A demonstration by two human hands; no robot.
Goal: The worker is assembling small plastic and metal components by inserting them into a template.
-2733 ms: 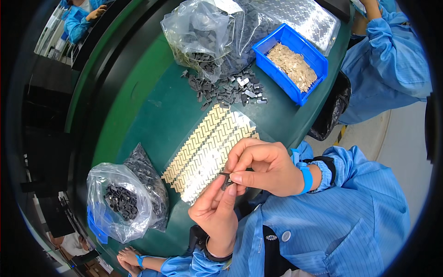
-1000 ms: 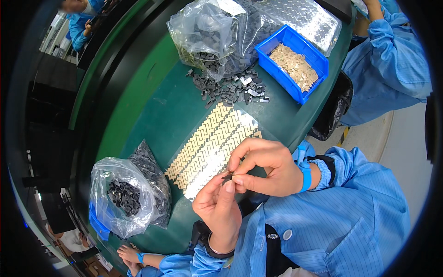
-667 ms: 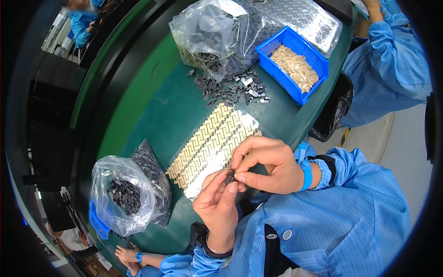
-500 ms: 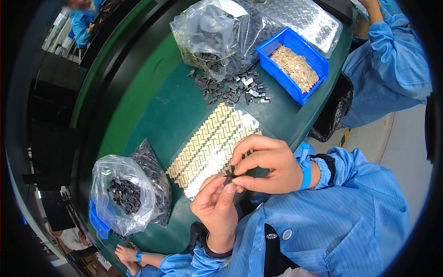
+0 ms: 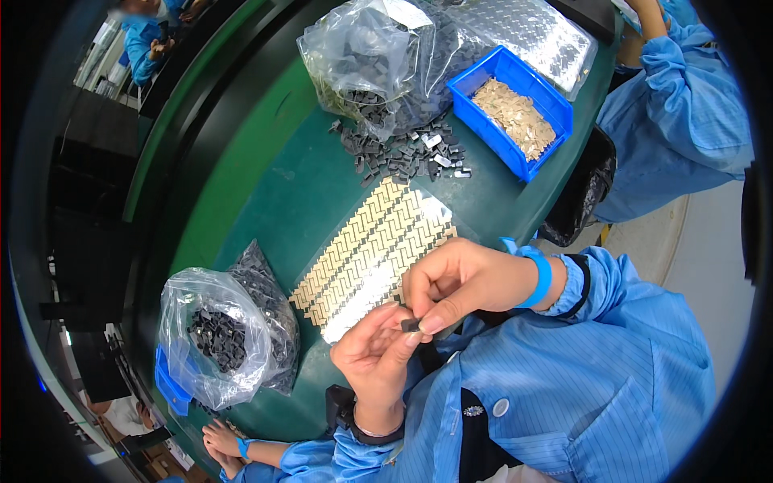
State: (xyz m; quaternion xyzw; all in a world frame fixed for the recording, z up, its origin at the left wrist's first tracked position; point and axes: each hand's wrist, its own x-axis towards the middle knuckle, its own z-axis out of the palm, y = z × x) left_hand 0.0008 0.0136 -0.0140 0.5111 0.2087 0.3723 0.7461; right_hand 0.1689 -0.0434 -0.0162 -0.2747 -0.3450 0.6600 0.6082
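A small black rectangular piece (image 5: 410, 325) is pinched between the fingertips of both my hands, just off the near edge of the sheet. My left hand (image 5: 377, 354) grips it from below with thumb and fingers. From the right, my right hand (image 5: 477, 283) presses its thumb and fingertips against the same piece; whether something thin is also in those fingers is hidden. Under and beyond my hands lies a clear sheet (image 5: 362, 256) bearing rows of cream, zigzag-set stickers, with glare on its lower part.
Loose black pieces (image 5: 403, 153) are heaped before a large clear bag (image 5: 354, 60). A blue bin (image 5: 515, 165) of tan flakes stands at far right. Another open bag (image 5: 213, 342) of black pieces sits left. A co-worker's hands (image 5: 221, 441) rest lower left; another person's sleeve (image 5: 676, 121) is at right.
My right fingers, raised and spread above the piece before, have lowered and closed in on it. The black piece now shows more plainly between my fingertips.
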